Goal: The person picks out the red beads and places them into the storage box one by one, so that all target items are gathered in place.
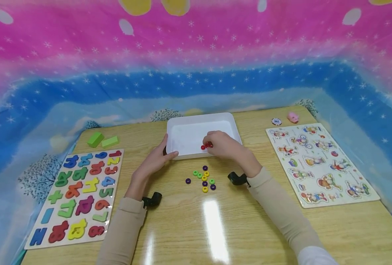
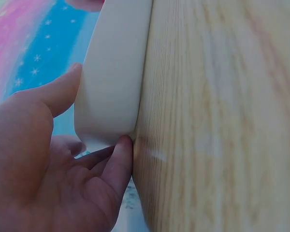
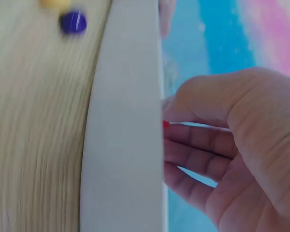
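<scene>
A shallow white tray (image 1: 199, 127) stands at the back middle of the table. My left hand (image 1: 154, 158) holds its near left corner; in the left wrist view the thumb lies at the rim and the fingertips (image 2: 123, 145) meet the outer wall low down. Over the tray's near side, my right hand (image 1: 224, 145) pinches a small red ring bead (image 3: 166, 123), mostly hidden by thumb and fingers. Other red ring beads (image 1: 203, 147) show right beside those fingertips, inside the tray. Several purple, green and yellow ring beads (image 1: 205, 178) lie on the wood in front.
On the left lie a number puzzle board (image 1: 78, 195) and two green blocks (image 1: 95, 140). A picture puzzle board (image 1: 318, 162) lies on the right, with a pink pig figure (image 1: 293, 117) and a poker chip (image 1: 276, 122) behind it. Patterned cloth (image 1: 196, 81) hangs behind the table.
</scene>
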The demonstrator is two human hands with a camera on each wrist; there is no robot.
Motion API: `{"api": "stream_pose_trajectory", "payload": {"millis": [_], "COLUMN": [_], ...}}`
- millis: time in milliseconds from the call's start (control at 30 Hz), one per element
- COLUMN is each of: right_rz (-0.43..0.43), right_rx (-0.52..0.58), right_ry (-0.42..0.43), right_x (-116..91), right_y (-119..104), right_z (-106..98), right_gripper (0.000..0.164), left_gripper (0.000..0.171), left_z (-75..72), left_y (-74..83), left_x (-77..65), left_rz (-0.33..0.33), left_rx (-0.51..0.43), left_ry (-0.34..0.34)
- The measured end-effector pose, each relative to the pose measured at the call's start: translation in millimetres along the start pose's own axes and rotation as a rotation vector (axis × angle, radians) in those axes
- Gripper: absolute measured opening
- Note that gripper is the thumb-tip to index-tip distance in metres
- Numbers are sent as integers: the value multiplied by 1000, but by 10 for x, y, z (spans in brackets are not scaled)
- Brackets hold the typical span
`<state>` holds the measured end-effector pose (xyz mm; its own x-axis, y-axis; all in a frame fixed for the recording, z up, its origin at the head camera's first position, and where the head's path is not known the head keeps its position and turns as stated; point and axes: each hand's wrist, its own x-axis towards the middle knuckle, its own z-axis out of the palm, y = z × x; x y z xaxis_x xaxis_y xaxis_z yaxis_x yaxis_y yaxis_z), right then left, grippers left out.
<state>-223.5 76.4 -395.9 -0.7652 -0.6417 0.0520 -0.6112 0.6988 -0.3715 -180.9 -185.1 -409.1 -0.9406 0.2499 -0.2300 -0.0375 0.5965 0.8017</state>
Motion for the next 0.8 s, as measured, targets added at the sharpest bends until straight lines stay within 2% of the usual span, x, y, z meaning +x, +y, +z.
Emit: {"api": "stream_pose_trajectory", "payload": {"millis": [100,267,500,800], "right_rz": [56,92,88,126], "right_rx": [-7,-3,-13,46], "right_ry": [26,34,31,68], "right_x": [5,37,42,-99], "right_y": [176,302,311,394], "right_z": [7,59,77,-47], "right_gripper": [15,18,18,23], "left_gripper": [85,85,86,86], "left_z": [-12,-36,20,28], "left_y": [103,123,-244,-239], "left_x": [-75,-122,93,104], "left_rz": [-5,-3,36,35], "left_rx": [13,21,29,44], "left_ry": [-10,-12,22,28]}}
